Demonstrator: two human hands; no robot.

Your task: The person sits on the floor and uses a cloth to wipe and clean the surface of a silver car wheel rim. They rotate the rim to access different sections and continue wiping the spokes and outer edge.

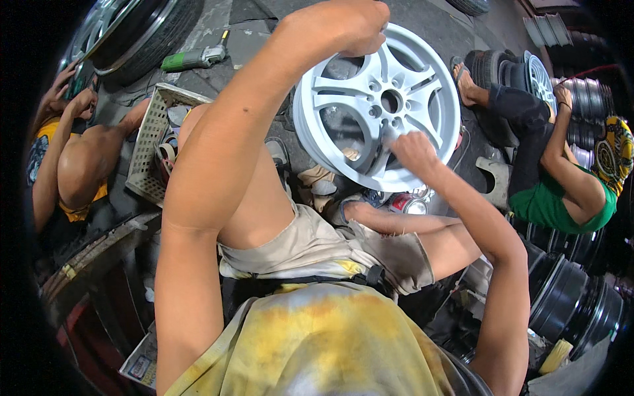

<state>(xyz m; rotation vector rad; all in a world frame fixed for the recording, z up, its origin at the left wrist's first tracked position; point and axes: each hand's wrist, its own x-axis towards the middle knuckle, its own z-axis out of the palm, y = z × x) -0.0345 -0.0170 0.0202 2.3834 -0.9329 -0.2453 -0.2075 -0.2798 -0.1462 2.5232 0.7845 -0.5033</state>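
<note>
A light grey-white alloy wheel [385,69] with paired spokes and a ring of bolt holes stands tilted in front of my legs. At its far upper-left edge, my left hand [360,28] is closed against the rim, its fingertips partly hidden. My right hand [415,153] is closed at the lower spokes, just below the hub. Its fingers are pressed together near a pale, blurred patch, and whatever they hold is hidden. Between my feet, behind the wheel, lies crumpled tan cloth [318,177].
A paint can [408,203] stands by my right shin. On the left are a plastic crate [146,148] holding tape rolls and a green angle grinder [193,59]. Two other people sit nearby, one at left and one in a green shirt [561,195] at right. Stacked rims [571,297] line the right side.
</note>
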